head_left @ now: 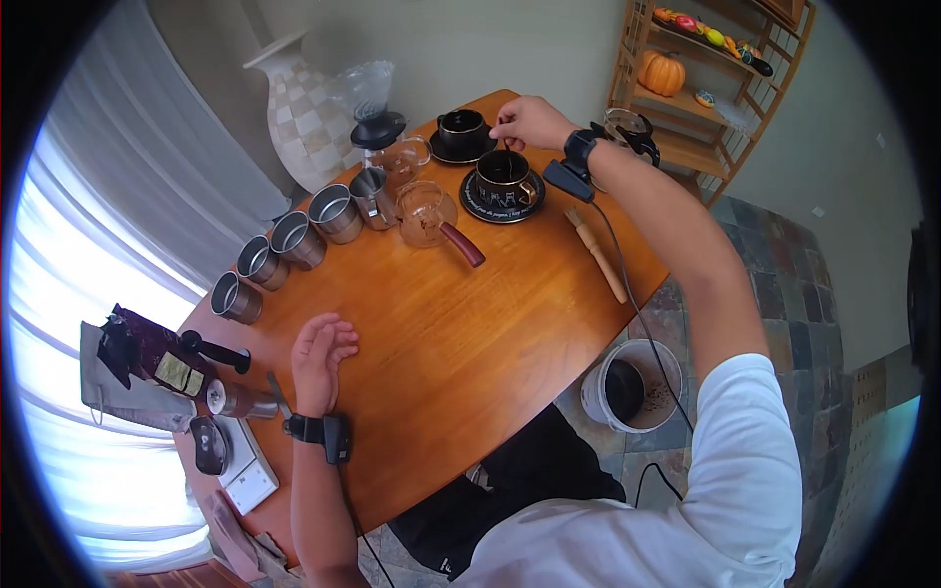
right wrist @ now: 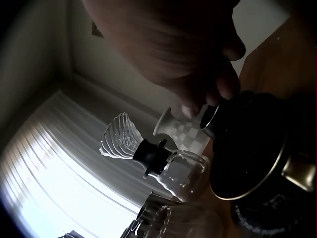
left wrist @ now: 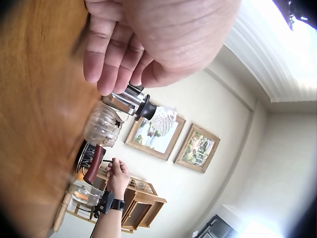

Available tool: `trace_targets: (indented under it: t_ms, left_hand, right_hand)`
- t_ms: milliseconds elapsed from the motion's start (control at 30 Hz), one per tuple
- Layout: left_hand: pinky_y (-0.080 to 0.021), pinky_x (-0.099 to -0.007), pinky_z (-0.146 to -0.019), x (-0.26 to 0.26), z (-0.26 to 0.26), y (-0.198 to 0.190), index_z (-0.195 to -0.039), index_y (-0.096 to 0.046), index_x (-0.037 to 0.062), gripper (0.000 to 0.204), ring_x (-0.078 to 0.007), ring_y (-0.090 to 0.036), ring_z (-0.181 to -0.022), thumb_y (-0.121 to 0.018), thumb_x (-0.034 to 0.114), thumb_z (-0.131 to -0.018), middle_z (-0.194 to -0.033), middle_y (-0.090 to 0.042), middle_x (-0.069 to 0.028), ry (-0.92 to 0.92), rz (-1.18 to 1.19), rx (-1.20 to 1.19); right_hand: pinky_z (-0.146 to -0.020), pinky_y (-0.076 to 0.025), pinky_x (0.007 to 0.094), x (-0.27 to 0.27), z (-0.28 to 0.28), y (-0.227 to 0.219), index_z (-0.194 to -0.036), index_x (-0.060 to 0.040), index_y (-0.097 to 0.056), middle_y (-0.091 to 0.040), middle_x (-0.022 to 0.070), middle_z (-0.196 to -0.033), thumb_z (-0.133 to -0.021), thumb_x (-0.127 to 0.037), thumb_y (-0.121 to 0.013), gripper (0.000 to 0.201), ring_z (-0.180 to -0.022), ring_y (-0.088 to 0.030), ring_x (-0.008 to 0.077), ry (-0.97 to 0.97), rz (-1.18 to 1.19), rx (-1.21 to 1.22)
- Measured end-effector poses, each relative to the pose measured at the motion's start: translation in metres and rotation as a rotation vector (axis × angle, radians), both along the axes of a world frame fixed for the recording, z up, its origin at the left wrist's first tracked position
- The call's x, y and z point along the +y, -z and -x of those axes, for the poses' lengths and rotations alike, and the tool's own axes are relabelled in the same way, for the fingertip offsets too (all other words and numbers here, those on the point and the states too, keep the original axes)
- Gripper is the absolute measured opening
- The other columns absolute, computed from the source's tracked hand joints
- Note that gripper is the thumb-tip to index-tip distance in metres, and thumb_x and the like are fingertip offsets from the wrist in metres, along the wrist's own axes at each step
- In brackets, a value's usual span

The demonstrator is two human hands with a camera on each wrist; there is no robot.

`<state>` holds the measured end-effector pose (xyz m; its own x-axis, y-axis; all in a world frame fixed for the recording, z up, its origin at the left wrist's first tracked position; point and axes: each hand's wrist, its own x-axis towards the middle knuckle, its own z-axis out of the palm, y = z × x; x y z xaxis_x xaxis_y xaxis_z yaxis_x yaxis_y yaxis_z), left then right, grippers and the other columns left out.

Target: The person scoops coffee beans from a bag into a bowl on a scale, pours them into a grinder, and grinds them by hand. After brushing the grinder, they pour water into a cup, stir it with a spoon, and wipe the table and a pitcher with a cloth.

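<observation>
My right hand (head_left: pixel 534 124) is over a black cup (head_left: pixel 505 196) with a gold handle, pinching a thin dark handle (left wrist: pixel 107 160). This handle slants down into the cup, and its lower end is hidden inside. Under the cup lies a black saucer (head_left: pixel 530 209) with white lettering. Behind it, a second black cup (head_left: pixel 461 125) stands on its own saucer. My left hand (head_left: pixel 319 363) is near the left side of the wooden table, fingers loosely bent with nothing in them. Nearest to it are a dark-handled grinder (head_left: pixel 230 397) and a white scale (head_left: pixel 250 485).
Several metal cups (head_left: pixel 299 241) line the far left edge. Near them stand a glass pot with a red-brown handle (head_left: pixel 463 245) and a carafe with a dripper (head_left: pixel 377 129) on top. A wooden brush (head_left: pixel 598 257) lies at right; a white bucket (head_left: pixel 655 377) is on the floor.
</observation>
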<state>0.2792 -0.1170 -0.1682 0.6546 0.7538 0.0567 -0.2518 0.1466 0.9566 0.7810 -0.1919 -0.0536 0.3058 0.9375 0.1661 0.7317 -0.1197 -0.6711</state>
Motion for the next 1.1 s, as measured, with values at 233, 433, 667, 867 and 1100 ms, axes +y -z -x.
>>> trace_targets:
  t_ms: [233,433,667,867,1100]
  left_hand:
    - [-0.058,-0.0276,-0.079,-0.003,-0.001,-0.004,-0.125,-0.061,0.0010,0.023,-0.0175,-0.071,-0.095,-0.055,0.016,-0.108,-0.109,-0.070,-0.0109,-0.015,0.000,0.017]
    - [-0.058,-0.0277,-0.079,-0.002,0.000,-0.001,-0.124,-0.061,0.0009,0.023,-0.0174,-0.071,-0.095,-0.055,0.016,-0.108,-0.109,-0.070,-0.0111,-0.022,-0.001,0.020]
    - [-0.058,-0.0275,-0.079,-0.002,-0.001,-0.004,-0.124,-0.061,0.0011,0.023,-0.0169,-0.070,-0.095,-0.055,0.016,-0.108,-0.109,-0.070,-0.0108,-0.009,-0.010,0.025]
    - [-0.058,-0.0279,-0.079,-0.002,0.000,-0.002,-0.124,-0.061,0.0011,0.022,-0.0171,-0.070,-0.095,-0.055,0.016,-0.108,-0.108,-0.070,-0.0107,-0.011,-0.009,0.022]
    - [-0.058,-0.0279,-0.079,-0.003,-0.002,-0.004,-0.123,-0.062,0.0010,0.022,-0.0171,-0.070,-0.094,-0.054,0.015,-0.108,-0.108,-0.070,-0.0107,-0.015,-0.001,0.034]
  right_hand:
    - [-0.057,-0.053,0.0244,-0.027,-0.008,0.003,-0.087,-0.0049,-0.068,-0.072,0.0046,-0.076,-0.098,-0.026,-0.075,0.024,-0.062,-0.068,0.0102,0.173,0.129,0.197]
    - [-0.055,-0.055,0.0262,-0.018,-0.002,0.024,-0.089,-0.0027,-0.069,-0.074,0.0058,-0.078,-0.097,-0.029,-0.076,0.028,-0.066,-0.071,0.0116,0.204,-0.113,0.441]
    - [-0.057,-0.055,0.0256,-0.036,0.011,0.007,-0.086,-0.0034,-0.070,-0.073,0.0053,-0.077,-0.097,-0.027,-0.076,0.027,-0.064,-0.070,0.0111,0.245,0.006,0.164]
    - [-0.057,-0.055,0.0253,-0.019,0.004,0.031,-0.085,-0.0009,-0.071,-0.073,0.0067,-0.075,-0.095,-0.026,-0.078,0.028,-0.065,-0.071,0.0116,0.285,-0.166,0.361]
    - [-0.057,-0.051,0.0292,-0.026,0.006,0.036,-0.083,-0.0018,-0.073,-0.070,0.0049,-0.070,-0.092,-0.028,-0.080,0.029,-0.061,-0.064,0.0117,0.229,-0.126,0.281]
